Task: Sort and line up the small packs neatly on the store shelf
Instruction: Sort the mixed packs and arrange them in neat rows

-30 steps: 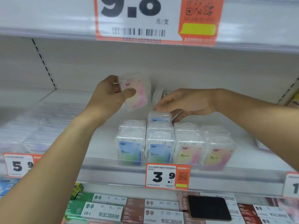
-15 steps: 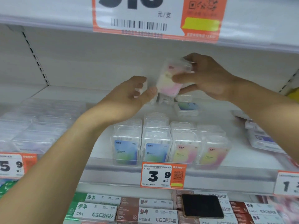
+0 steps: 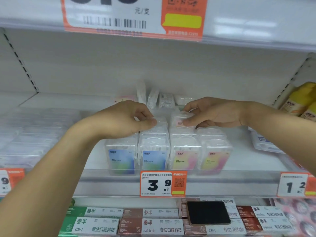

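Right hand (image 3: 212,115) pinches a pink pack (image 3: 181,119); left hand (image 3: 126,118) pinches the neighbouring pack (image 3: 159,123).

Two bare forearms are seen, uncovered by any sleeve. No watch, ring or glove is worn on the left hand (image 3: 124,117) or the right hand (image 3: 215,113).

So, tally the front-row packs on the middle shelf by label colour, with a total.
Blue-green packs: 2
Pink-yellow packs: 2
Total: 4
Packs behind the front row are too hidden or blurred to count by colour.
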### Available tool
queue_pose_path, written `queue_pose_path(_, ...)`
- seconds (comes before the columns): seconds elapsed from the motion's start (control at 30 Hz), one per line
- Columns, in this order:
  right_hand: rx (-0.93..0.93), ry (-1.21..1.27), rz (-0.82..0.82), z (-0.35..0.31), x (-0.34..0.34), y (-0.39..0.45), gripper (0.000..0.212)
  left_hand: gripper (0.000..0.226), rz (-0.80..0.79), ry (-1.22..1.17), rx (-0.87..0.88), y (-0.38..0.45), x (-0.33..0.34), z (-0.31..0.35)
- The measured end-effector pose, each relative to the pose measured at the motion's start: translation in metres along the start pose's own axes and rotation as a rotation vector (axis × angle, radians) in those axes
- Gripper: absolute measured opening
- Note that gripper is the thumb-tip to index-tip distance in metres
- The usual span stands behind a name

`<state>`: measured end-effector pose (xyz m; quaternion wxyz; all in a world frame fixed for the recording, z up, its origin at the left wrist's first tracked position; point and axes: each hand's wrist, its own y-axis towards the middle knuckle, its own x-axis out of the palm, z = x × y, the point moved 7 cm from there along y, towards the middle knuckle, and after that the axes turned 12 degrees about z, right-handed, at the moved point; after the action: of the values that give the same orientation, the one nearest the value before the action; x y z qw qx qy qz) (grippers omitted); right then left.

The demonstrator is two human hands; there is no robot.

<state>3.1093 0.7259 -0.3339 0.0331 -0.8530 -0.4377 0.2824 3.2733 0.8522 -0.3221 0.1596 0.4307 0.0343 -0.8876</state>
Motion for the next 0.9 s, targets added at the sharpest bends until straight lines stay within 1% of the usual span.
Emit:
queue_pose_path(0.1, 0.037, -0.028, -0.064, 0.005, 0.005, -0.001, 0.037, 0.025, -0.012, 0.000, 0.005, 0.000, 0.000, 0.000)
queue_pose_path(0.17, 0.046, -0.026, -0.066, 0.009, 0.005, 0.002, 0.033, 0.024, -0.019, 0.004, 0.012, 0.000, 0.000, 0.001)
queue_pose_path(0.23, 0.049, -0.036, -0.060, 0.009, 0.006, 0.003, 0.034, 0.023, -0.022, 0.009, 0.014, 0.000, 0.000, 0.001)
queue_pose_path(0.27, 0.052, -0.041, -0.066, 0.009, 0.006, 0.003, 0.040, 0.024, -0.022, 0.012, 0.015, 0.000, 0.000, 0.002)
queue_pose_path(0.33, 0.057, -0.028, -0.073, 0.008, 0.004, 0.002, 0.060, 0.025, -0.026, 0.019, 0.014, 0.000, -0.001, 0.001)
queue_pose_path(0.37, 0.049, -0.011, -0.027, 0.006, -0.002, 0.004, 0.066, 0.025, -0.031, 0.022, 0.012, 0.000, -0.001, 0.001)
queue_pose_path(0.4, 0.026, 0.013, 0.078, 0.004, -0.013, 0.008, 0.063, 0.026, -0.037, 0.023, 0.010, 0.000, -0.001, 0.001)
queue_pose_path(0.43, -0.012, 0.013, 0.245, 0.003, -0.030, 0.015, 0.056, 0.027, -0.046, 0.017, 0.007, -0.001, -0.001, 0.001)
queue_pose_path(0.47, -0.049, -0.044, 0.441, 0.004, -0.051, 0.022, 0.046, 0.028, -0.055, 0.003, 0.001, -0.001, -0.002, 0.002)
queue_pose_path(0.5, -0.071, -0.170, 0.619, 0.007, -0.070, 0.028, 0.039, 0.031, -0.060, -0.020, -0.003, -0.002, -0.002, 0.003)
queue_pose_path(0.53, -0.063, -0.313, 0.714, 0.009, -0.080, 0.032, 0.040, 0.034, -0.057, -0.045, -0.007, -0.003, -0.003, 0.004)
queue_pose_path(0.57, -0.022, -0.430, 0.706, 0.016, -0.081, 0.037, 0.051, 0.037, -0.045, -0.069, -0.009, -0.003, -0.006, 0.005)
queue_pose_path(0.6, 0.040, -0.506, 0.625, 0.025, -0.074, 0.044, 0.069, 0.038, -0.023, -0.091, -0.011, -0.004, -0.009, 0.006)
queue_pose_path(0.63, 0.097, -0.543, 0.533, 0.033, -0.064, 0.050, 0.088, 0.035, 0.008, -0.113, -0.012, -0.003, -0.014, 0.006)
queue_pose_path(0.67, 0.127, -0.558, 0.475, 0.038, -0.055, 0.054, 0.104, 0.030, 0.042, -0.139, -0.008, -0.003, -0.020, 0.007)
queue_pose_path(0.7, 0.120, -0.570, 0.458, 0.041, -0.048, 0.059, 0.114, 0.023, 0.074, -0.172, 0.007, 0.000, -0.027, 0.010)
queue_pose_path(0.73, 0.085, -0.591, 0.472, 0.042, -0.045, 0.065, 0.121, 0.017, 0.107, -0.210, 0.025, 0.004, -0.035, 0.012)
queue_pose_path(0.8, 0.030, -0.603, 0.506, 0.040, -0.043, 0.075, 0.129, 0.014, 0.204, -0.242, 0.037, 0.019, -0.053, 0.017)
queue_pose_path(0.9, 0.071, -0.481, 0.466, 0.037, -0.047, 0.072, 0.131, 0.019, 0.364, -0.146, 0.018, 0.062, -0.063, 0.016)
